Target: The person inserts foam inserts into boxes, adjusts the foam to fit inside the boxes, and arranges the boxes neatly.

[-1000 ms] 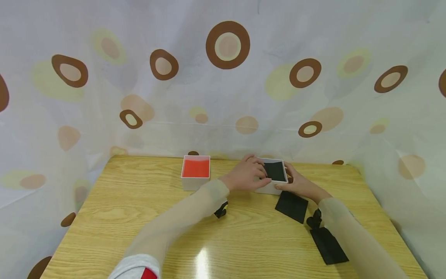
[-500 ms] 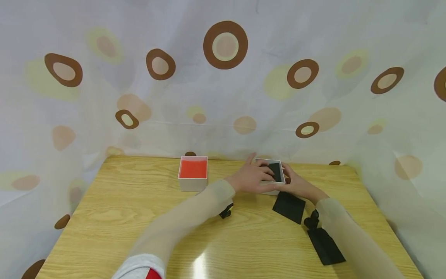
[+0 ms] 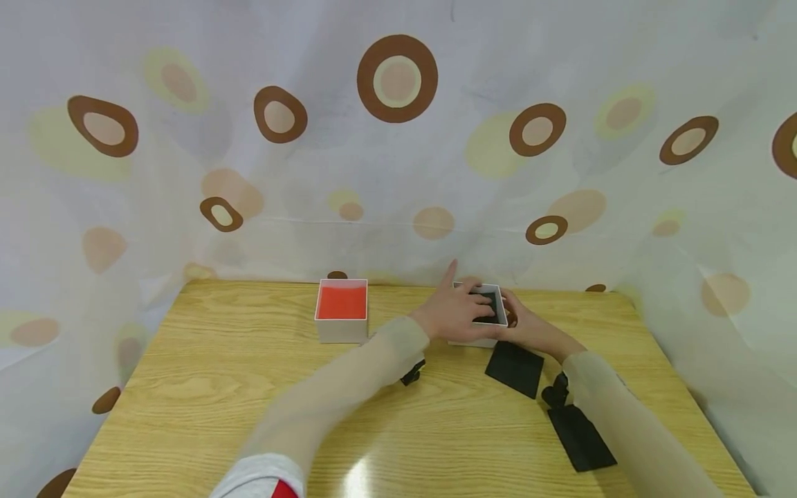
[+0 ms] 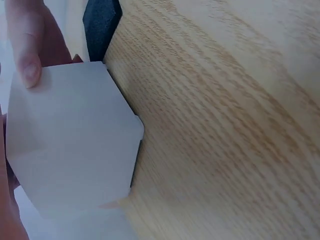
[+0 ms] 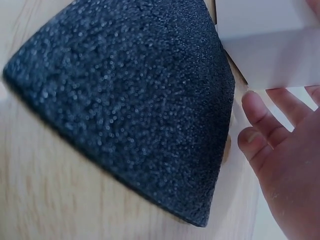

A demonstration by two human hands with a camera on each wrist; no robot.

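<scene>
A white open box [image 3: 479, 343] stands at the back of the table, and a black foam-like sheet [image 3: 497, 310] lies inside it. Over the box my left hand [image 3: 457, 315] spreads its fingers, which reach in and press on the black sheet; its thumb lies along the front. My right hand [image 3: 537, 333] holds the box at its right side, thumb towards the front corner. In the left wrist view the box wall [image 4: 75, 135] fills the left part, with my right thumb [image 4: 30, 70] touching its edge. The fingertips in the box are partly hidden.
A second white box [image 3: 342, 332] with a red sheet [image 3: 342, 303] inside stands to the left. Two loose black sheets lie at the right: one black square [image 3: 515, 370] before the box and another black sheet [image 3: 582, 438] near my right forearm. A patterned curtain [image 3: 398, 173] hangs behind.
My left hand has moved right and deeper into the white box, its fingers spreading over the black sheet. My right hand keeps its place at the box's right side. The view has shifted slightly.
</scene>
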